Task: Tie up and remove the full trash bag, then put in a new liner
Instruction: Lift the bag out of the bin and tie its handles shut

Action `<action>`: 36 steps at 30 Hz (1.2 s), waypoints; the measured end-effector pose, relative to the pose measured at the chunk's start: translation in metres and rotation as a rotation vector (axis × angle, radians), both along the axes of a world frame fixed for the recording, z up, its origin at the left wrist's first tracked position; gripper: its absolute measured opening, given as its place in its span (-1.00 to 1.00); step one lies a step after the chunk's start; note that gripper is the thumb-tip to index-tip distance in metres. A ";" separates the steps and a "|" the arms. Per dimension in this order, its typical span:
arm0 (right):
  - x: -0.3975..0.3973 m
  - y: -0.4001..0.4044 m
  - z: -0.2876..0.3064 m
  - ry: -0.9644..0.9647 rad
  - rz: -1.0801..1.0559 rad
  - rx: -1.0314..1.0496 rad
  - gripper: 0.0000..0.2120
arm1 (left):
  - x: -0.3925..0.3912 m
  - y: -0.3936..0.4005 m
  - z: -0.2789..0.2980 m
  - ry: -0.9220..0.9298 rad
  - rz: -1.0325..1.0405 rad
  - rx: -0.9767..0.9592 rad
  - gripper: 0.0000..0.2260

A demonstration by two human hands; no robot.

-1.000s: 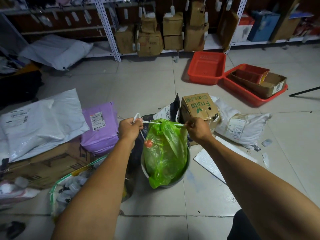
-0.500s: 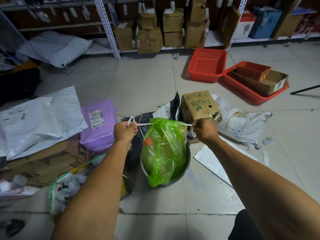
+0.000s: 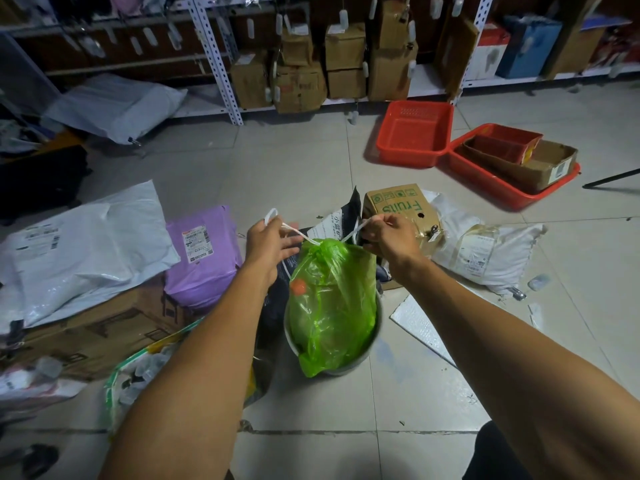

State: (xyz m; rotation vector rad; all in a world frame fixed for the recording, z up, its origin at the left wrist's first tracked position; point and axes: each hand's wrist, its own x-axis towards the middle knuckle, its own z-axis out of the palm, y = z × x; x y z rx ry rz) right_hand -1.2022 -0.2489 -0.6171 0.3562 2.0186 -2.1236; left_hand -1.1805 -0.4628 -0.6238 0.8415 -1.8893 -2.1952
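The green bag (image 3: 332, 299) sits in the bin (image 3: 346, 367), its mouth gathered. The left hand (image 3: 270, 242) and the right hand (image 3: 389, 235) each pinch a white cord (image 3: 298, 233). Knotting, lifting out and a new liner seem left.

One green trash bag (image 3: 332, 299) sits in one grey bin (image 3: 375, 344), with one white drawstring (image 3: 294, 232) running from its neck. Two hands are in view, a left hand (image 3: 268, 242) and a right hand (image 3: 389, 235). Two red baskets stand on the floor: basket one (image 3: 414, 133), basket two (image 3: 491, 178). One purple parcel (image 3: 202, 258) lies there, and one printed "Fruits" carton (image 3: 398, 206). Two white mailer bags lie flat: left one (image 3: 86, 244), right one (image 3: 485, 251).
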 end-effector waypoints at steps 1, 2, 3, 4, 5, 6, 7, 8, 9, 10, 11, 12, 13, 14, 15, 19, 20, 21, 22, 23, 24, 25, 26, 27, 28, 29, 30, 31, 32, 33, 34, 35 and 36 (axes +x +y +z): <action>0.001 -0.004 0.004 -0.009 0.021 -0.052 -0.88 | -0.002 0.005 0.002 -0.009 -0.037 0.016 -0.78; 0.001 -0.007 0.006 -0.012 0.043 -0.075 -0.85 | -0.003 0.009 0.004 -0.024 -0.065 0.014 -0.79; 0.000 -0.009 0.006 -0.014 0.059 -0.077 -0.81 | -0.005 0.013 0.005 -0.041 -0.080 0.015 -0.80; 0.000 -0.009 0.005 -0.021 0.061 -0.076 -0.80 | -0.006 0.016 0.005 -0.060 -0.076 0.024 -0.80; -0.001 -0.009 0.003 -0.033 0.049 -0.081 -0.81 | -0.007 0.017 0.005 -0.072 -0.057 0.053 -0.81; -0.002 -0.007 0.000 -0.050 0.030 -0.094 -0.82 | -0.008 0.018 0.004 -0.071 -0.044 0.085 -0.83; -0.003 -0.005 -0.002 -0.069 0.014 -0.104 -0.83 | -0.008 0.017 0.003 -0.061 -0.045 0.105 -0.83; -0.005 -0.003 -0.006 -0.086 0.001 -0.089 -0.84 | -0.008 0.017 0.002 -0.054 -0.062 0.099 -0.79; -0.007 0.000 -0.010 -0.100 -0.012 -0.053 -0.83 | -0.007 0.016 0.001 -0.048 -0.085 0.084 -0.72; -0.009 0.003 -0.015 -0.113 -0.029 -0.013 -0.83 | -0.005 0.015 0.000 -0.040 -0.104 0.068 -0.64; -0.010 0.005 -0.019 -0.125 -0.052 0.024 -0.83 | -0.003 0.014 -0.001 -0.038 -0.115 0.060 -0.59; -0.011 0.006 -0.024 -0.136 -0.074 0.066 -0.86 | -0.001 0.014 -0.003 -0.044 -0.121 0.050 -0.59; -0.012 0.008 -0.028 -0.133 -0.095 0.129 -0.88 | 0.002 0.014 -0.004 -0.061 -0.131 0.018 -0.65; -0.013 0.009 -0.032 -0.115 -0.107 0.215 -0.87 | 0.004 0.013 -0.006 -0.097 -0.152 -0.081 -0.73; -0.013 0.011 -0.035 -0.087 -0.100 0.307 -0.82 | 0.006 0.012 -0.008 -0.140 -0.197 -0.231 -0.74; -0.009 0.018 -0.040 0.026 -0.029 0.615 -0.71 | 0.012 0.007 -0.013 -0.176 -0.366 -0.503 -0.56; -0.008 0.020 -0.042 0.045 -0.034 0.695 -0.70 | 0.013 0.006 -0.014 -0.154 -0.412 -0.464 -0.61; -0.007 0.021 -0.041 0.064 -0.049 0.764 -0.68 | 0.013 0.005 -0.014 -0.140 -0.470 -0.448 -0.65; -0.007 0.021 -0.041 0.096 -0.075 0.811 -0.66 | 0.014 0.003 -0.015 -0.135 -0.538 -0.473 -0.65; -0.006 0.021 -0.040 0.132 -0.100 0.839 -0.67 | 0.014 0.002 -0.018 -0.135 -0.589 -0.518 -0.64; -0.005 0.021 -0.040 0.166 -0.103 0.854 -0.71 | 0.014 0.000 -0.022 -0.131 -0.606 -0.578 -0.65; -0.005 0.020 -0.040 0.177 -0.074 0.846 -0.79 | 0.012 0.000 -0.025 -0.121 -0.593 -0.631 -0.66; -0.005 0.018 -0.042 0.159 -0.009 0.815 -0.85 | 0.011 0.001 -0.029 -0.100 -0.564 -0.652 -0.68; -0.006 0.016 -0.044 0.127 0.077 0.778 -0.81 | 0.009 0.003 -0.031 -0.075 -0.529 -0.636 -0.71; -0.007 0.012 -0.047 0.098 0.154 0.744 -0.72 | 0.007 0.006 -0.033 -0.054 -0.496 -0.604 -0.71; -0.007 0.009 -0.048 0.072 0.200 0.719 -0.67 | 0.005 0.010 -0.035 -0.038 -0.469 -0.576 -0.70; -0.008 0.006 -0.050 0.063 0.219 0.705 -0.64 | 0.003 0.013 -0.038 -0.026 -0.446 -0.562 -0.68; -0.009 0.003 -0.051 0.069 0.225 0.708 -0.64 | 0.001 0.016 -0.040 -0.016 -0.428 -0.555 -0.69; -0.011 0.001 -0.053 0.093 0.234 0.727 -0.63 | 0.000 0.019 -0.041 -0.006 -0.415 -0.550 -0.72; -0.014 0.000 -0.054 0.113 0.248 0.760 -0.62 | -0.002 0.022 -0.043 -0.005 -0.402 -0.542 -0.77; -0.016 -0.002 -0.056 0.130 0.266 0.798 -0.60 | -0.004 0.024 -0.045 -0.009 -0.385 -0.534 -0.84; -0.018 -0.004 -0.056 0.137 0.287 0.829 -0.56 | -0.005 0.025 -0.046 -0.019 -0.366 -0.529 -0.88; -0.020 -0.006 -0.058 0.140 0.312 0.854 -0.51 | -0.005 0.025 -0.047 -0.029 -0.350 -0.524 -0.88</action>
